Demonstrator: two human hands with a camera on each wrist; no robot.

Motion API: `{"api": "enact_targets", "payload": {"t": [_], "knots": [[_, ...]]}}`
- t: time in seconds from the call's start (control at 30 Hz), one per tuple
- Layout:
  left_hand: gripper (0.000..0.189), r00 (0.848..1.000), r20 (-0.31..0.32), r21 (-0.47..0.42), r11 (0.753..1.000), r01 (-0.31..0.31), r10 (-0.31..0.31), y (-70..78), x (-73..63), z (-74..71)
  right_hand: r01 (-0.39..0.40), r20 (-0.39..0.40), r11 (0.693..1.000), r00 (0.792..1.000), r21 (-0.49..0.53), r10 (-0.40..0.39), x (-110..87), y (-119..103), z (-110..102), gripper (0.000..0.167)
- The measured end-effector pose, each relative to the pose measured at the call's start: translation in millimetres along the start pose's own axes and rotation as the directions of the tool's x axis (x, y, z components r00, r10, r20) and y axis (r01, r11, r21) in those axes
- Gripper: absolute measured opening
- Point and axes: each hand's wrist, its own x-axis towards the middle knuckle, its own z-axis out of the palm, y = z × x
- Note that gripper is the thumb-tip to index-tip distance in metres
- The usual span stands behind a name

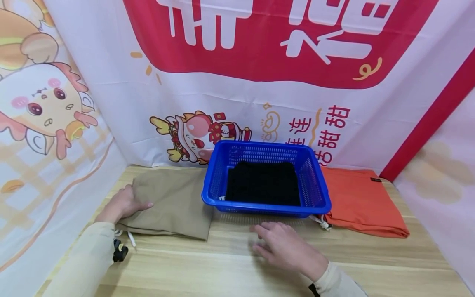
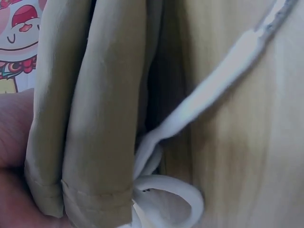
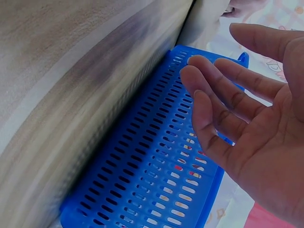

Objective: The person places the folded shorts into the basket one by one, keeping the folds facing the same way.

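Note:
A folded khaki garment (image 1: 174,202) with a white drawstring (image 2: 209,95) lies on the table's left side. My left hand (image 1: 124,202) grips its left edge, thumb over the top; the other fingers are partly hidden by the cloth. In the left wrist view the folded layers (image 2: 102,114) cover much of that hand (image 2: 16,142). My right hand (image 1: 282,247) hovers in front of the blue basket (image 1: 259,209), fingers loosely bent and holding nothing. The right wrist view shows its palm (image 3: 266,137) beside the basket's slotted side. Folded black cloth (image 1: 263,183) lies inside the basket.
To the basket's right lies a folded orange garment (image 1: 365,202) with a white cord and a small dark tag. A printed curtain (image 1: 259,95) hangs behind the wooden table (image 1: 200,268), and printed cloth walls stand at both sides.

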Motion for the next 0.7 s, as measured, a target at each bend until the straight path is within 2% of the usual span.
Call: {"api": "enact_targets", "payload": {"t": [0.23, 0.4, 0.7], "knots": [[0.095, 0.999, 0.049, -0.069, 0.998, -0.009, 0.012, -6.3, -13.5, -4.2, -0.028, 0.051, 0.998, 0.998, 0.060, 0.025, -0.5, 0, 2, 0.039], [0.097, 0.996, 0.089, -0.060, 0.998, -0.006, 0.012, -9.1, -19.8, -7.7, -0.033, 0.065, 0.998, 0.997, 0.057, 0.029, -0.7, -1, 2, 0.040], [0.101, 0.990, 0.133, -0.039, 0.998, -0.041, 0.046, -12.8, -28.8, -13.0, -0.026, 0.062, 0.998, 0.998, 0.052, 0.023, -1.7, -2, 3, 0.041]]}}
